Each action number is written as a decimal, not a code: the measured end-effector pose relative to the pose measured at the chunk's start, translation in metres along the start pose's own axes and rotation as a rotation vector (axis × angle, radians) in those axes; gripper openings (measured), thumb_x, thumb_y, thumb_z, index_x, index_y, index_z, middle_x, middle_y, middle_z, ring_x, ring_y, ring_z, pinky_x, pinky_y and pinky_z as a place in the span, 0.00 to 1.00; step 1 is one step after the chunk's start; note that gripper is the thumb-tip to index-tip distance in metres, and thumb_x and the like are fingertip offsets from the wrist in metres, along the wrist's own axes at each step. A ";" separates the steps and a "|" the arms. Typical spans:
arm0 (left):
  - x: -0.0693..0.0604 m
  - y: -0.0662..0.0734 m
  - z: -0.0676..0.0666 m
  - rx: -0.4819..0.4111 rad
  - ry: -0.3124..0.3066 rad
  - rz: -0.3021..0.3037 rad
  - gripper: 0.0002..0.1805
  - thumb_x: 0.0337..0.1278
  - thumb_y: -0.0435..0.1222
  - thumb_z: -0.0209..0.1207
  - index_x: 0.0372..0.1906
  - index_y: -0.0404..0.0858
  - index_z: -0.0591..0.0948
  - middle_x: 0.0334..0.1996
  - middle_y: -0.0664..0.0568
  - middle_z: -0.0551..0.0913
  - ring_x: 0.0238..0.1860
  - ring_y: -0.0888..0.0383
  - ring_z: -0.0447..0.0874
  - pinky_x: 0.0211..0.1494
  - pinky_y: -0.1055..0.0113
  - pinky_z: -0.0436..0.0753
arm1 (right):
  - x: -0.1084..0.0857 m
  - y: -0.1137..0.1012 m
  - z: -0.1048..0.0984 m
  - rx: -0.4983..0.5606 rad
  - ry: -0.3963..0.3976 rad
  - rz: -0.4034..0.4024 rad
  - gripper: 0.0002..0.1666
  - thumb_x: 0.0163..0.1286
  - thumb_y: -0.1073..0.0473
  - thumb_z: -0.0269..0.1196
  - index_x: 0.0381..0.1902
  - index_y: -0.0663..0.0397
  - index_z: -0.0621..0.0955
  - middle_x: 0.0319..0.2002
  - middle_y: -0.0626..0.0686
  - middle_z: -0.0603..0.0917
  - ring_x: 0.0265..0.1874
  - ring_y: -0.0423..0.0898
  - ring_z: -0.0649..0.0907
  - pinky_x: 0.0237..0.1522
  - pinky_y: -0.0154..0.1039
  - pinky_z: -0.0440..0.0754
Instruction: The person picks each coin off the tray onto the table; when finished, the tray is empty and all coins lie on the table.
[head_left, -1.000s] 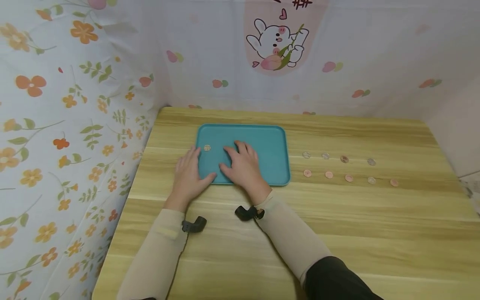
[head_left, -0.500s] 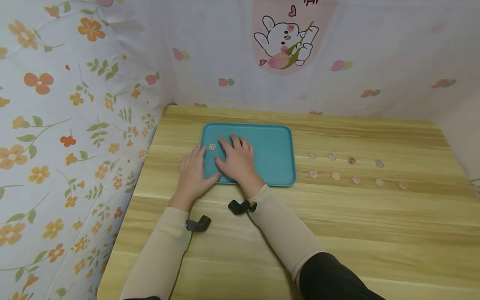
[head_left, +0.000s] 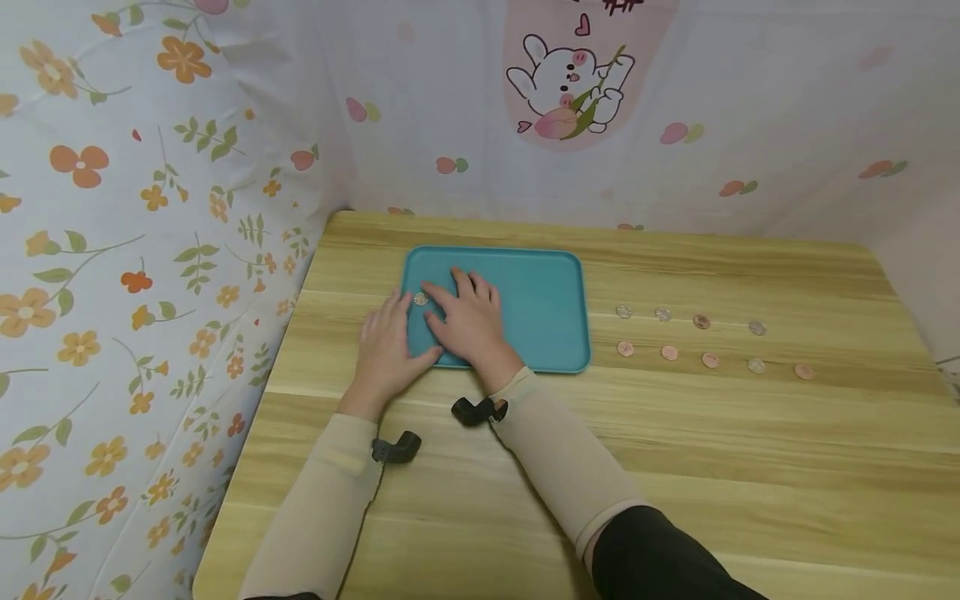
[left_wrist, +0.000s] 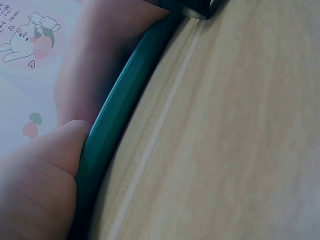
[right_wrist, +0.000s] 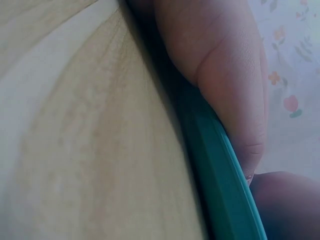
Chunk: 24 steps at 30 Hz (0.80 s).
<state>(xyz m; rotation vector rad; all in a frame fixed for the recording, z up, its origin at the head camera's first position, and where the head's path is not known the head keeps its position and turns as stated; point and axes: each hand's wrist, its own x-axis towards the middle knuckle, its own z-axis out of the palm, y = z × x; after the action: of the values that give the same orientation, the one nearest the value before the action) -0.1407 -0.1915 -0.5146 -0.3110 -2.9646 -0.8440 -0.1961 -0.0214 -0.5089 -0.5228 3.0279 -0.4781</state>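
A small coin [head_left: 421, 298] lies in the left part of a shallow teal tray [head_left: 547, 317]. My right hand [head_left: 468, 321] reaches over the tray with its fingers spread, and its index fingertip is at the coin's edge; whether it touches cannot be told. At the tray's front left corner rests my left hand [head_left: 386, 354], its fingers along the left rim and its thumb on the front rim. In the left wrist view the thumb [left_wrist: 40, 185] lies against the tray's teal wall [left_wrist: 117, 110]. The right wrist view has the right thumb [right_wrist: 230, 95] above the rim.
Right of the tray, several coins lie on the wooden table [head_left: 675, 467] in two rows, among them a copper coin [head_left: 626, 349] and a silver coin [head_left: 757, 328]. A flowered curtain [head_left: 150, 292] hangs at the left and another cloth [head_left: 420, 100] behind.
My right hand has moved left across the tray, bringing its index finger to the coin. The left hand stays on the corner. The head view has shifted slightly.
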 end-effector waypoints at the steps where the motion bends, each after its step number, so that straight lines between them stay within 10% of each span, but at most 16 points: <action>1: 0.000 0.000 0.000 0.001 0.001 0.001 0.58 0.60 0.57 0.68 0.84 0.31 0.57 0.84 0.34 0.53 0.84 0.38 0.50 0.82 0.36 0.48 | 0.000 0.000 0.000 -0.005 -0.004 -0.013 0.29 0.84 0.34 0.51 0.79 0.18 0.72 0.85 0.54 0.57 0.82 0.60 0.55 0.78 0.61 0.51; 24: -0.001 0.000 0.001 0.009 0.007 0.013 0.58 0.61 0.59 0.69 0.84 0.31 0.58 0.84 0.34 0.54 0.83 0.37 0.52 0.82 0.36 0.47 | -0.002 0.003 -0.007 0.231 0.046 -0.037 0.15 0.75 0.40 0.70 0.52 0.37 0.88 0.76 0.49 0.74 0.78 0.56 0.63 0.78 0.59 0.56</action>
<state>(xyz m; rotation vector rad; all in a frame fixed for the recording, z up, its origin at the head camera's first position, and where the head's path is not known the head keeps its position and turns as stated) -0.1399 -0.1916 -0.5155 -0.3251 -2.9558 -0.8290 -0.1959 -0.0161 -0.5031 -0.5610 2.9537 -0.8398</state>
